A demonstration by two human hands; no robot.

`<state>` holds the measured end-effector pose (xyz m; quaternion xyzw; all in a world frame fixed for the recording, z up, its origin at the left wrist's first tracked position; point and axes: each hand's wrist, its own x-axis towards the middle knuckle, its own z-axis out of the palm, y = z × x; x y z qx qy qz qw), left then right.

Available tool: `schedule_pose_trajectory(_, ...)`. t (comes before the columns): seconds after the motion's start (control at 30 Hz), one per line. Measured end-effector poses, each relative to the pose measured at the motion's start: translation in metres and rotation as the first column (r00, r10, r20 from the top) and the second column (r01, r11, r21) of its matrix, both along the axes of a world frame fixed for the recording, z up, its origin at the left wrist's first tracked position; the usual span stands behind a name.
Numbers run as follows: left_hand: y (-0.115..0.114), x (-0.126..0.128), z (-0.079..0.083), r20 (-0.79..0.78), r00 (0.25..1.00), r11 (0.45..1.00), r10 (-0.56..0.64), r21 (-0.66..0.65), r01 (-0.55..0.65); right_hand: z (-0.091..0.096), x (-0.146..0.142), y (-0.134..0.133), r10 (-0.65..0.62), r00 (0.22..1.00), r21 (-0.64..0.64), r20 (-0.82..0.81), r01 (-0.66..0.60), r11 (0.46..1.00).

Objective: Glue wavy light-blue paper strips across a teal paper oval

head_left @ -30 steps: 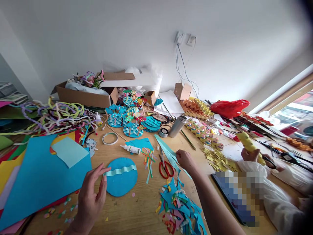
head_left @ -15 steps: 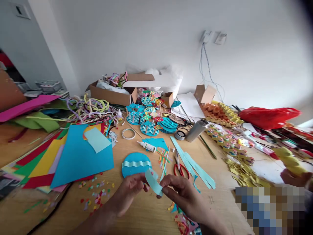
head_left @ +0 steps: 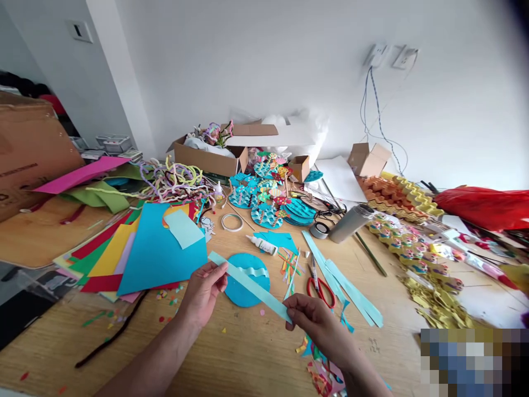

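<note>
A light blue strip (head_left: 256, 290) is stretched flat between my hands. My left hand (head_left: 203, 292) pinches its upper left end, and my right hand (head_left: 316, 322) pinches the lower right end. Behind the strip lies a blue disc (head_left: 243, 298) with a wavy light blue strip (head_left: 253, 272) across it, partly hidden. A white glue bottle (head_left: 262, 245) lies on its side just beyond the disc, on a piece of blue sheet (head_left: 281, 241). Red-handled scissors (head_left: 321, 289) rest near my right hand, beside more light blue strips (head_left: 351, 292).
Stacked coloured sheets (head_left: 161, 259) lie at the left. Finished blue decorated pieces (head_left: 266, 215), a roll of tape (head_left: 319, 230) and a grey metal cylinder (head_left: 351, 223) stand farther back. Yellow scraps (head_left: 433, 303) and a red bag (head_left: 483, 207) are at the right.
The strip was curved between my hands and is now pulled straight. My hands have moved apart. The view has turned a little to the left.
</note>
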<state>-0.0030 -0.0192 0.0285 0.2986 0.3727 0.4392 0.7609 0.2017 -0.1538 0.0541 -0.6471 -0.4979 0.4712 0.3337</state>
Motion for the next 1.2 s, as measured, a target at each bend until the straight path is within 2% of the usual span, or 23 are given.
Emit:
schedule_pose_trajectory(0.13,-0.001,-0.004,0.0,-0.09,0.996,0.998,0.017,0.066,-0.011,-0.002,0.007,0.0,0.018,0.993,-0.005,0.116,-0.017,1.0)
schedule_pose_trajectory(0.27,-0.009,-0.003,-0.001,-0.149,0.989,0.991,-0.023,0.127,0.043,0.014,0.006,0.001,0.085,0.982,0.032,0.171,-0.092,0.995)
schedule_pose_trajectory(0.4,-0.02,0.003,-0.001,-0.176,0.983,0.983,-0.057,0.161,0.086,0.028,-0.013,0.014,0.098,0.976,0.08,0.194,-0.116,0.99)
schedule_pose_trajectory(0.5,-0.024,0.006,0.002,-0.17,0.983,0.982,-0.063,0.167,0.092,0.025,-0.035,0.032,0.092,0.977,0.108,0.191,-0.114,0.988)
schedule_pose_trajectory(0.6,-0.023,0.004,0.006,-0.164,0.984,0.979,-0.073,0.179,0.102,0.016,-0.05,0.049,0.036,0.988,0.136,0.153,-0.058,0.989)
schedule_pose_trajectory(0.67,-0.021,0.001,0.008,-0.156,0.984,0.979,-0.085,0.172,0.111,0.012,-0.053,0.055,-0.05,0.979,0.217,0.2,0.006,0.976)
schedule_pose_trajectory(0.73,-0.02,-0.001,0.012,-0.138,0.985,0.979,-0.104,0.158,0.126,0.013,-0.054,0.057,-0.151,0.949,0.319,0.277,0.058,0.946)
schedule_pose_trajectory(0.8,-0.021,-0.001,0.016,-0.113,0.986,0.98,-0.12,0.144,0.136,0.02,-0.055,0.056,-0.198,0.929,0.363,0.313,0.076,0.929)
schedule_pose_trajectory(0.93,-0.024,0.004,0.028,-0.048,0.985,0.978,-0.163,0.123,0.168,0.035,-0.058,0.052,-0.049,0.963,0.253,0.265,-0.021,0.967)
schedule_pose_trajectory(1.0,-0.023,0.006,0.034,-0.043,0.981,0.973,-0.188,0.126,0.192,0.041,-0.058,0.051,-0.018,0.96,0.231,0.28,-0.049,0.972)
schedule_pose_trajectory(1.1,-0.019,0.004,0.036,-0.089,0.982,0.971,-0.164,0.162,0.177,0.048,-0.054,0.052,-0.031,0.911,0.246,0.411,-0.078,0.966)
schedule_pose_trajectory(1.2,-0.012,-0.002,0.03,-0.177,0.976,0.963,-0.127,0.213,0.164,0.052,-0.047,0.058,0.024,0.843,0.195,0.537,-0.153,0.969)
